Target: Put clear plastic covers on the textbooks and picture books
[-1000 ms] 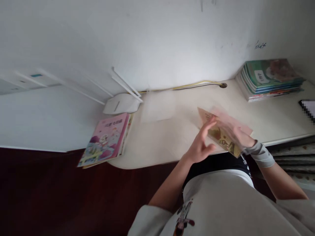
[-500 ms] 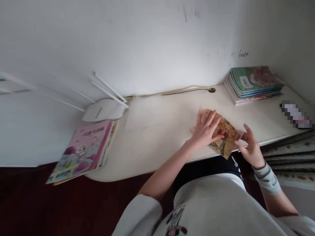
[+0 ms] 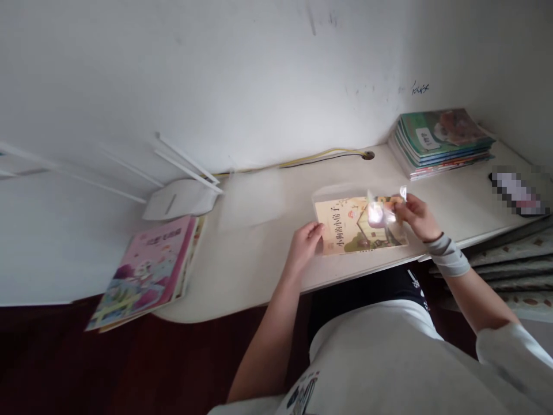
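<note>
A picture book (image 3: pixel 351 230) with a cream cover, showing a little house and dark lettering, lies at the front of the desk. Clear plastic film (image 3: pixel 330 191) extends past its far edge and shines with glare near the right side. My left hand (image 3: pixel 306 245) is closed on the book's left edge, thumb and fingers pinched there. At the opposite end, my right hand (image 3: pixel 417 216), wearing a grey wrist wrap, pinches the clear film at the book's upper right corner. Part of the cover there is hidden by glare and fingers.
A stack of books (image 3: pixel 440 141) stands at the back right, beside a blurred-out phone (image 3: pixel 518 193). Another clear plastic sheet (image 3: pixel 253 199) lies left of centre. A pink book (image 3: pixel 147 265) tops a pile overhanging the left edge, near a white router (image 3: pixel 181 199) with antennas.
The book has turned from its brown side to its cream cover and lies straighter. My left hand moved from on top of it to its left edge; my right hand moved up to the film.
</note>
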The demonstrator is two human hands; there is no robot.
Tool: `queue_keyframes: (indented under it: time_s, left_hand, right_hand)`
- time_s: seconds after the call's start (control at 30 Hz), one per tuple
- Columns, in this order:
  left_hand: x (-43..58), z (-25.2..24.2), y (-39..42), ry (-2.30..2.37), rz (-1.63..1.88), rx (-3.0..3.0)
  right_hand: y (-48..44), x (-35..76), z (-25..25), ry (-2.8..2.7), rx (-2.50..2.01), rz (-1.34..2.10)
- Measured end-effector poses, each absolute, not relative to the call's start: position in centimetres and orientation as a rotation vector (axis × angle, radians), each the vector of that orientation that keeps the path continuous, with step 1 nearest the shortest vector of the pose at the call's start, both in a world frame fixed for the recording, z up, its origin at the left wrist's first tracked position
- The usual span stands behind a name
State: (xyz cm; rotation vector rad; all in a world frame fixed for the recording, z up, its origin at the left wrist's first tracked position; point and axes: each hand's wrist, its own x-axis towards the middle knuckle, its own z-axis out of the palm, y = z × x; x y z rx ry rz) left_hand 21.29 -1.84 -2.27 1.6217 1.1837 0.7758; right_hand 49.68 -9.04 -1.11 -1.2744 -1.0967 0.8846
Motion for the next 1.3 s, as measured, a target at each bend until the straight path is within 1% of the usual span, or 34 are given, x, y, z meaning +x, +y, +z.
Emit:
queue_keyframes:
  time_s: [0.07, 0.2, 0.27, 0.37, 0.47, 0.6, 0.67, 0.83, 0.9, 0.97, 1.03, 1.1, 1.23, 1.3]
  left_hand:
    - [21.1, -2.4, -2.6, 1.208, 0.837, 1.628]
    - [21.5, -2.7, -3.4, 1.205, 0.926, 1.612]
    - [21.8, -2.6, -3.7, 1.223, 0.946, 1.618]
    - [22.0, -2.5, -4.1, 1.256, 0.942, 1.647]
    - [21.9, -2.4, -4.3, 1.236, 0.935, 1.641]
    - [21.5, -2.7, -4.0, 1.113, 0.936, 1.592]
    - [21.3, -2.9, -3.8, 1.065, 0.948, 1.561]
    - [21.2, -3.2, -3.8, 1.037, 0.944, 1.546]
    - [21.4, -3.5, -4.1, 1.037, 0.898, 1.585]
    - [21.5, -3.9, -4.5, 1.084, 0.924, 1.613]
    - [21.6, -4.2, -5.0, 1.173, 1.017, 1.627]
    - [21.6, -4.4, -5.5, 1.211, 1.049, 1.617]
    - [21.6, -4.4, -5.6, 1.129, 0.949, 1.503]
    - [21.5, -4.4, -5.4, 1.076, 0.923, 1.468]
  right_hand:
    - [-8.0, 50.0, 0.7, -1.145, -1.191, 0.948]
    - [-6.3, 51.4, 4.8, -1.37, -1.123, 1.286]
    - [-5.7, 52.0, 6.3, -1.523, -1.103, 1.382]
    - [-5.1, 52.4, 7.9, -1.687, -1.137, 1.41]
    - [-4.6, 52.2, 9.1, -1.73, -1.231, 1.394]
    - [-3.8, 52.1, 10.2, -2.018, -1.235, 1.51]
    - [-3.3, 52.0, 10.6, -2.22, -1.233, 1.423]
    - [-3.4, 50.5, 11.9, -2.678, -1.447, 0.774]
    - [-3.6, 49.6, 12.4, -2.802, -1.553, 0.574]
    - [-3.8, 49.1, 12.7, -2.873, -1.634, 0.429]
    - [-3.7, 49.0, 12.7, -2.858, -1.651, 0.386]
    - [-3.4, 49.5, 12.4, -2.767, -1.599, 0.547]
    - [-2.8, 51.3, 11.3, -2.413, -1.447, 1.21]
    - [-2.7, 51.9, 11.0, -2.266, -1.407, 1.376]
